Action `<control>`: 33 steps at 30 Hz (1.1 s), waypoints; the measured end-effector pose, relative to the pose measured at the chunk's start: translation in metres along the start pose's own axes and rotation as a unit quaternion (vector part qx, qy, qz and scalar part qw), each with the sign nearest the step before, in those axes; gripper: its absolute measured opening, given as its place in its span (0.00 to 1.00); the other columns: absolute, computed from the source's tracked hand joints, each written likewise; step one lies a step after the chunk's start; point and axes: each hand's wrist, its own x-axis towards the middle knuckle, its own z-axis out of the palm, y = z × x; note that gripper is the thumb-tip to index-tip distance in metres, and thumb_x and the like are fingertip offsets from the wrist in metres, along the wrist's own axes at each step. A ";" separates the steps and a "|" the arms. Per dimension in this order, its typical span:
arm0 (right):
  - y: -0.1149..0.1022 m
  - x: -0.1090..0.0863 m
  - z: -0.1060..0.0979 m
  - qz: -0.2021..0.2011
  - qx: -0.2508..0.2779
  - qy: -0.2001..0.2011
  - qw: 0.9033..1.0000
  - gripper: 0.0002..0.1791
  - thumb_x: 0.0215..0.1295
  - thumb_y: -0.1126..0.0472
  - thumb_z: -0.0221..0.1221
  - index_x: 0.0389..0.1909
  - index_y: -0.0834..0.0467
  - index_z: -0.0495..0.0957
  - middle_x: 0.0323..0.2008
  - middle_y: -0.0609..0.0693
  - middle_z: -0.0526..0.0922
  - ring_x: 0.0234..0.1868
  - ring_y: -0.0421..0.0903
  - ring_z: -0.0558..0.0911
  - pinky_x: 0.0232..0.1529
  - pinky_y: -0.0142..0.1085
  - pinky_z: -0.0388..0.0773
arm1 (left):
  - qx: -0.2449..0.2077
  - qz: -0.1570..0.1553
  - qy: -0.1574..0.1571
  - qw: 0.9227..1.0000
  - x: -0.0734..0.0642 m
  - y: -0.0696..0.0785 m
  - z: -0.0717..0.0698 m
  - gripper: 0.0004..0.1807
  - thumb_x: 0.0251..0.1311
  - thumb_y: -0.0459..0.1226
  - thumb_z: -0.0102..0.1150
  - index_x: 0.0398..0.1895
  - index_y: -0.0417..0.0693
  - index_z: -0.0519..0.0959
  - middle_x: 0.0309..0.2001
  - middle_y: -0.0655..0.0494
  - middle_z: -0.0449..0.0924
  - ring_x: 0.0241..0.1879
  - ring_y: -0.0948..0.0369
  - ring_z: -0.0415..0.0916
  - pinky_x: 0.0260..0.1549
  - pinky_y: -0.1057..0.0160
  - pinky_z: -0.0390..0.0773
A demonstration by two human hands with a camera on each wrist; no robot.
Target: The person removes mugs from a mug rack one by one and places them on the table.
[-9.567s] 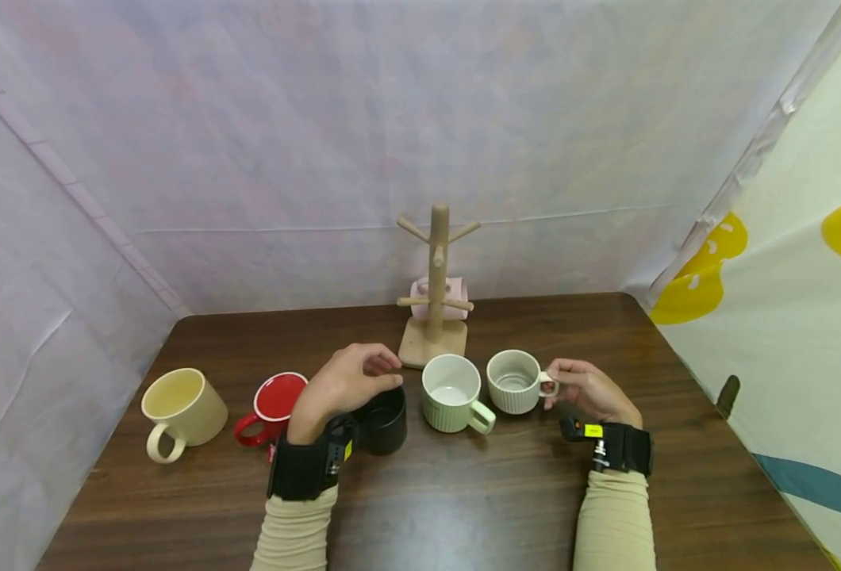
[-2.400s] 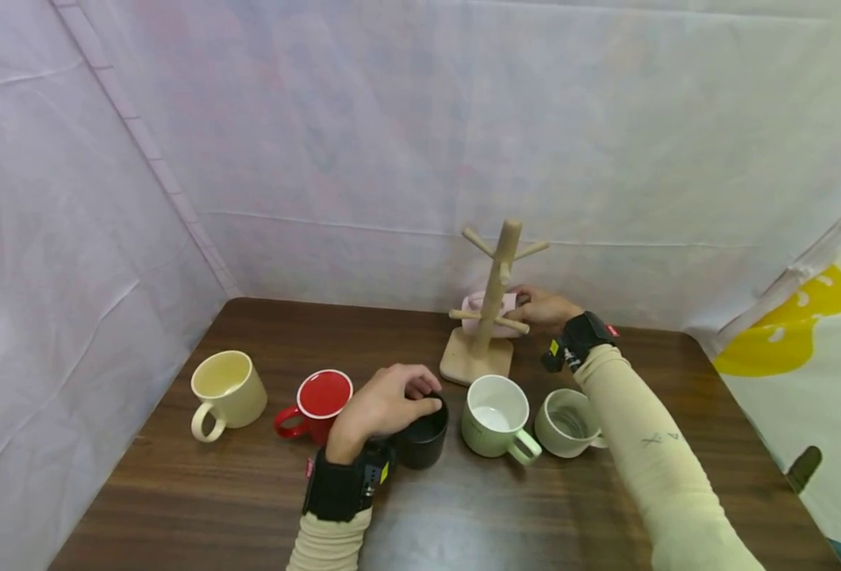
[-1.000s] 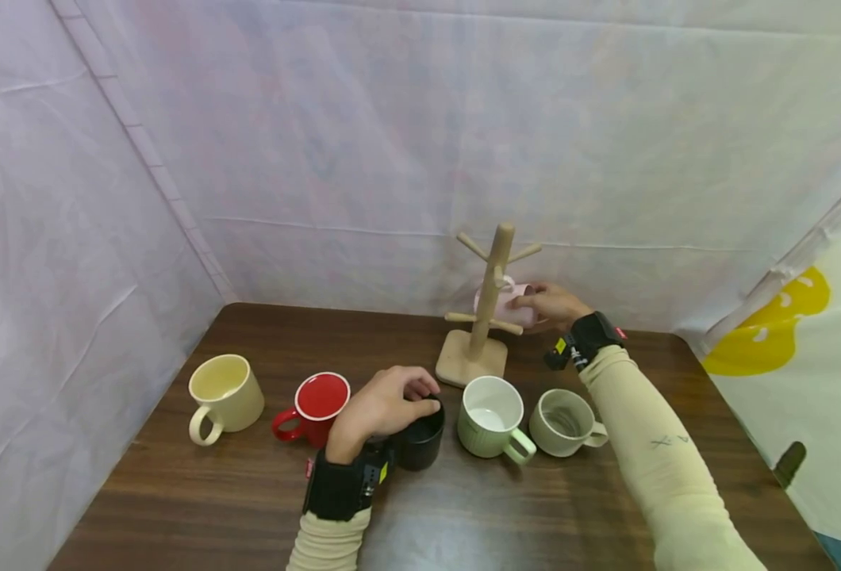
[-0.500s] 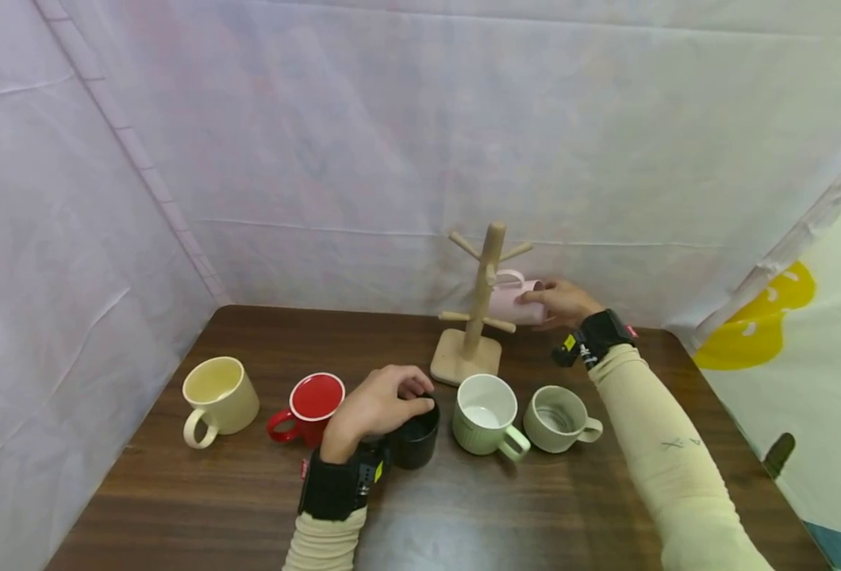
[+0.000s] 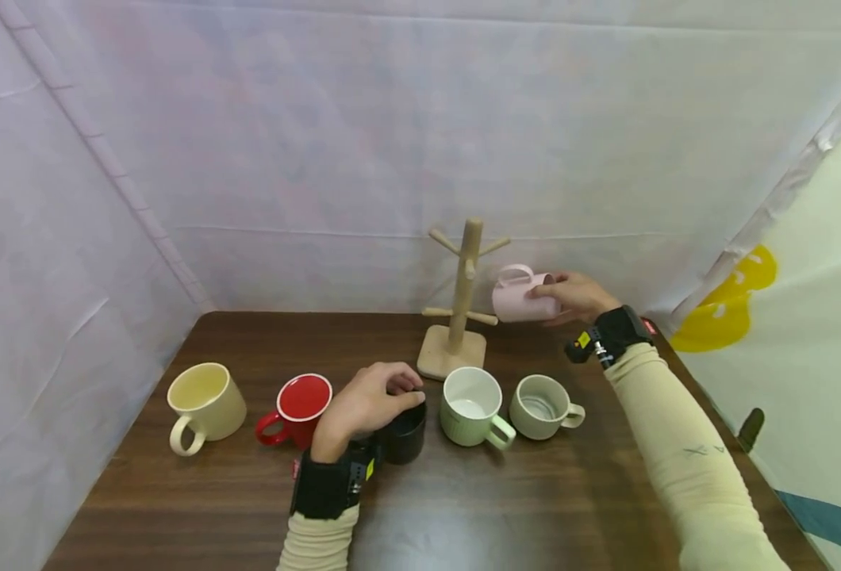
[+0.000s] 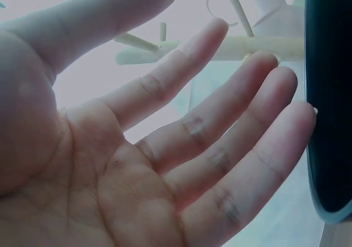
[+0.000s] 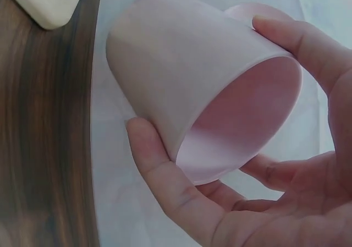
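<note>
My right hand [image 5: 576, 297] grips a pale pink mug [image 5: 524, 300] near its rim, holding it on its side to the right of a wooden mug tree [image 5: 462, 293]. The right wrist view shows the mug's open mouth [image 7: 247, 115] facing the palm, with the thumb and fingers around the rim. My left hand [image 5: 372, 400] hovers over a black mug [image 5: 404, 436], partly hiding it. In the left wrist view its fingers [image 6: 209, 131] are loosely extended, one fingertip right at the black mug's rim [image 6: 330, 217]. The pegs of the tree hold no mug.
On the dark wooden table [image 5: 249, 507] stand a yellow mug [image 5: 209, 404] at the left, a red mug [image 5: 305, 404], a light green mug [image 5: 470, 408] and a small grey-green cup [image 5: 540, 408]. A whitish cloth wall [image 5: 363, 143] rises behind the table.
My right hand has left the grey-green cup, reached to the tree, taken the pink mug off its lower peg and drawn it to the right. The left hand stays by the black mug.
</note>
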 end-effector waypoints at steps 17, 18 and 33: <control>-0.002 -0.023 -0.015 -0.001 -0.074 0.000 0.997 0.42 0.66 0.54 0.63 0.70 0.71 0.53 0.61 0.69 0.64 0.49 0.55 0.78 0.42 0.45 0.86 | -0.014 -0.010 0.045 0.999 0.010 -0.002 0.000 0.08 0.66 0.43 0.62 0.42 0.51 0.84 0.41 0.56 0.85 0.44 0.58 0.80 0.47 0.53 0.79; -0.002 -0.025 -0.016 -0.001 -0.079 0.001 0.997 0.42 0.66 0.54 0.63 0.70 0.71 0.53 0.61 0.69 0.64 0.49 0.55 0.78 0.42 0.44 0.86 | -0.015 -0.010 0.048 0.999 0.011 -0.002 0.001 0.08 0.66 0.44 0.62 0.42 0.51 0.84 0.40 0.56 0.85 0.44 0.58 0.80 0.47 0.53 0.79; -0.010 -0.047 -0.028 -0.017 -0.154 0.015 0.988 0.47 0.62 0.51 0.65 0.72 0.68 0.53 0.65 0.74 0.63 0.51 0.57 0.79 0.41 0.42 0.86 | -0.054 0.048 0.119 0.990 0.027 0.014 0.015 0.10 0.65 0.41 0.63 0.43 0.45 0.84 0.41 0.52 0.87 0.44 0.54 0.83 0.48 0.52 0.81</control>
